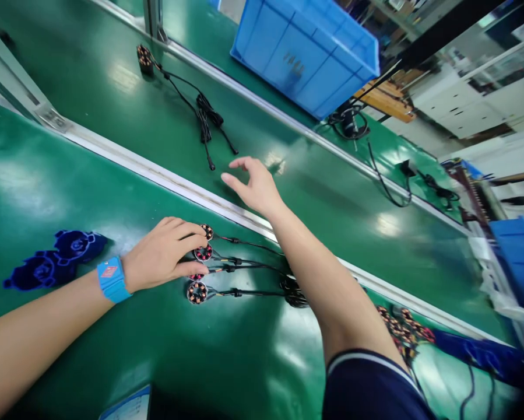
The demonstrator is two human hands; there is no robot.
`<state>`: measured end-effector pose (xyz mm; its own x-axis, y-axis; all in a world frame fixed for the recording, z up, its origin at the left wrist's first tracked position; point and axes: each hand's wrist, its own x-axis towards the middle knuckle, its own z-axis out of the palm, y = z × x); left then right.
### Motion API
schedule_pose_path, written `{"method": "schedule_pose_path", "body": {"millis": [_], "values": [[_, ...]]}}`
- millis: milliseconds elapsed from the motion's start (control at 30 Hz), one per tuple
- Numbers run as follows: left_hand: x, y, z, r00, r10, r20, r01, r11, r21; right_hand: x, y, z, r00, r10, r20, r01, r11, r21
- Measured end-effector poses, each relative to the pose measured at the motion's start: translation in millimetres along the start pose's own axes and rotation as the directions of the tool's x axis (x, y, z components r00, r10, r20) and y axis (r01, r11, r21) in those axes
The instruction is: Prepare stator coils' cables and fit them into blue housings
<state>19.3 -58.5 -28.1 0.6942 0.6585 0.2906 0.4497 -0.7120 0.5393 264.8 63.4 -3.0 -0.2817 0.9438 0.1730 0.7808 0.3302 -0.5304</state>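
Probably lining up coils [197, 292]: left hand [169, 252] touching, can't tell if gripping; right hand [255, 185] empty, relaxed, cable [204, 129] grab would need a pinch.

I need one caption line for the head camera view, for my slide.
Left hand on a row of coil rings; right hand, holding nothing, over the green surface near black cables.
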Motion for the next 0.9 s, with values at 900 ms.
{"method": "schedule_pose_path", "body": {"millis": [900], "values": [[1,1,6.7,0.967,-0.171,-0.188,0.138,0.974,-0.178,71,-6,-10,0.956,0.211,-0.205,-0.174,0.967,0.186]]}}
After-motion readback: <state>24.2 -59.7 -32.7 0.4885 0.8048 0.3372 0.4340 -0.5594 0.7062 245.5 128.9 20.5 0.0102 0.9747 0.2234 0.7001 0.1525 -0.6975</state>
